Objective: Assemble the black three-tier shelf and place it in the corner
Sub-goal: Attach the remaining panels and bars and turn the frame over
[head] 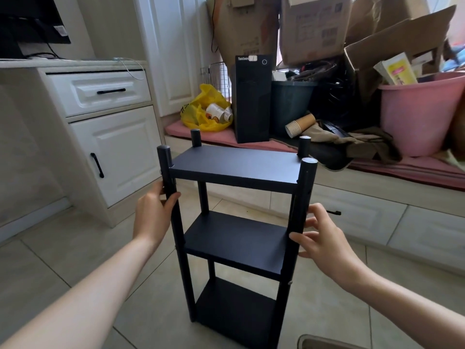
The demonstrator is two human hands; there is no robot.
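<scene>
The black three-tier shelf (236, 170) stands upright on the tiled floor in front of me, with three boards joined by round black posts. My left hand (153, 215) wraps around the near-left post just below the top board. Beside the near-right post, my right hand (319, 238) has its fingers spread, the fingertips touching or almost touching the post between the top and middle boards. All four post ends stick up above the top board.
A white cabinet (118, 149) with drawer and door stands at the left. Behind the shelf a low platform carries a black computer tower (251, 102), a yellow bag (203, 112), cardboard boxes (314, 28), paper cups (300, 125) and a pink tub (420, 114).
</scene>
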